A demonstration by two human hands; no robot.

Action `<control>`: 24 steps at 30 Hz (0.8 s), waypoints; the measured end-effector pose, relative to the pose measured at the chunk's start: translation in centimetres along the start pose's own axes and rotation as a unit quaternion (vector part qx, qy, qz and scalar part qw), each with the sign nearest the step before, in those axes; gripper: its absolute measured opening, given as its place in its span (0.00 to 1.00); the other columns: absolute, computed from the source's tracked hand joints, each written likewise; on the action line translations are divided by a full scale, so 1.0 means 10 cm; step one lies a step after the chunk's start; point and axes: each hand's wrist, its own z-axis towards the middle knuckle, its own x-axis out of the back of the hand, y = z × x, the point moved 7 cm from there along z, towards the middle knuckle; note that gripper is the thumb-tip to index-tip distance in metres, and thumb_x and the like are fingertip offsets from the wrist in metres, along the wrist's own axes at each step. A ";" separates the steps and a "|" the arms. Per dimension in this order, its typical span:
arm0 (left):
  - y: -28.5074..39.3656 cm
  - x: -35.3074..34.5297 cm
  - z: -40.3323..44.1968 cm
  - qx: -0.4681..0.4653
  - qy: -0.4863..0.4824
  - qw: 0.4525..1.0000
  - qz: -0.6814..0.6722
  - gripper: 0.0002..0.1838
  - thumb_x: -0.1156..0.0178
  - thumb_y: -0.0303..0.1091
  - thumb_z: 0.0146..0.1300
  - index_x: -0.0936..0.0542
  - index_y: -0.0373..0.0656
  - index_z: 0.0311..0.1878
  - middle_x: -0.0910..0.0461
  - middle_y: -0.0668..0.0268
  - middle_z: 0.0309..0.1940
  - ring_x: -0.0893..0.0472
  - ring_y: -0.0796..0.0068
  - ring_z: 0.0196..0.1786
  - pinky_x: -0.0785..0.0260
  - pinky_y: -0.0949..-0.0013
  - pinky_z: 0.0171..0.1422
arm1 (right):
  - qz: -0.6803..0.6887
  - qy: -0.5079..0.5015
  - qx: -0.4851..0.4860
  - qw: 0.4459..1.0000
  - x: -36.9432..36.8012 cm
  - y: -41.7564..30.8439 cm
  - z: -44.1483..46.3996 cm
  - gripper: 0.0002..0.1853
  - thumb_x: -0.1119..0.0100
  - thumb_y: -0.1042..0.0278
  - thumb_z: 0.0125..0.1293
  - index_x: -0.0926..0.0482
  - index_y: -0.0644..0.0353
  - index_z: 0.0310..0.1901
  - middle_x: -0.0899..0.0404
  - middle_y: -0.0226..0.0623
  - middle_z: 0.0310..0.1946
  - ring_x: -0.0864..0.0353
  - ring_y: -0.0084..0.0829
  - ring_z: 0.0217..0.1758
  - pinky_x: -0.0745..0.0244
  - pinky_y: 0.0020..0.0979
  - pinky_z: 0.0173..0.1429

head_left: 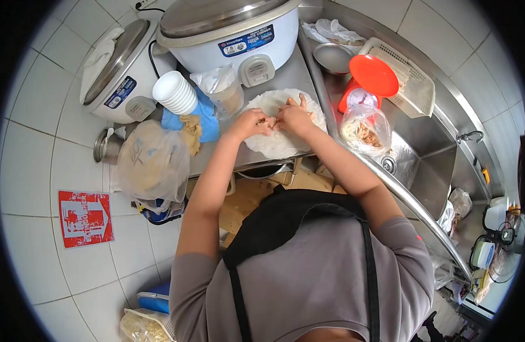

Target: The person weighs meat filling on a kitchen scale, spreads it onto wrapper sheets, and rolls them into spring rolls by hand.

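My left hand (252, 124) and my right hand (295, 117) meet over a thin white round sheet (276, 149) on the steel counter. Their fingers are bent inward, with a small reddish-brown piece of food (269, 122) at the left fingertips. The right hand's thumb side is close to the same spot, while some of its fingers stick up. What the right fingertips grip is hidden. Beyond the sheet's left edge stands a clear plastic bag (223, 94) with pale contents. To the right, a plastic bag of shredded food (365, 134) leans by a red scale (362, 98).
Two rice cookers, a large one (231, 34) and another (117, 74), stand at the back. Stacked white cups (176, 92) and a blue cloth (205, 117) lie left. A sink (427, 142), a metal bowl (333, 57) and a white basket (416, 85) are right.
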 end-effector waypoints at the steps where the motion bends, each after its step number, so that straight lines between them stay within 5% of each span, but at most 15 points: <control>1: 0.01 0.03 -0.04 -0.015 0.019 1.000 0.006 0.21 0.27 0.36 0.39 0.19 0.39 0.39 0.24 0.61 0.33 0.24 0.60 0.39 0.32 0.64 0.43 | 0.008 -0.005 -0.001 1.000 0.03 -0.03 0.00 0.18 0.35 0.45 0.45 0.15 0.44 0.35 0.20 0.25 0.39 0.33 0.32 0.58 0.63 0.59 0.71; 9: -0.27 0.03 -0.12 0.006 -0.018 1.000 0.024 0.26 0.27 0.33 0.39 0.20 0.41 0.46 0.24 0.61 0.36 0.23 0.63 0.40 0.31 0.64 0.43 | -0.014 -0.008 0.012 1.000 -0.05 -0.25 0.11 0.18 0.35 0.45 0.45 0.15 0.46 0.34 0.20 0.26 0.37 0.32 0.33 0.57 0.63 0.59 0.71; 12: -0.12 0.14 -0.18 0.029 0.000 1.000 -0.007 0.19 0.30 0.29 0.43 0.19 0.40 0.43 0.22 0.60 0.35 0.22 0.65 0.39 0.31 0.65 0.43 | -0.007 -0.009 0.008 1.000 0.08 -0.33 0.08 0.14 0.36 0.47 0.47 0.14 0.42 0.33 0.21 0.26 0.35 0.33 0.33 0.57 0.61 0.59 0.70; 15: -0.14 0.21 -0.26 0.077 0.026 0.994 -0.076 0.15 0.32 0.27 0.43 0.20 0.36 0.38 0.22 0.57 0.34 0.22 0.60 0.38 0.30 0.65 0.43 | 0.002 0.011 0.018 1.000 -0.02 -0.40 0.10 0.15 0.36 0.45 0.46 0.14 0.41 0.34 0.21 0.27 0.37 0.34 0.33 0.59 0.63 0.59 0.70; 21: -0.20 0.22 -0.27 0.049 0.029 0.998 0.014 0.19 0.31 0.27 0.43 0.20 0.36 0.42 0.19 0.56 0.36 0.19 0.64 0.39 0.29 0.65 0.43 | 0.051 -0.033 -0.044 0.997 -0.06 -0.33 0.12 0.19 0.33 0.44 0.42 0.14 0.42 0.36 0.21 0.26 0.45 0.35 0.36 0.60 0.67 0.60 0.71; 24: -0.29 0.22 -0.36 0.081 0.112 0.975 -0.172 0.15 0.33 0.26 0.46 0.19 0.36 0.41 0.18 0.56 0.32 0.19 0.67 0.37 0.28 0.68 0.42 | 0.068 -0.036 -0.056 0.995 0.05 -0.20 0.04 0.19 0.31 0.48 0.41 0.15 0.44 0.37 0.21 0.26 0.47 0.35 0.37 0.59 0.68 0.61 0.70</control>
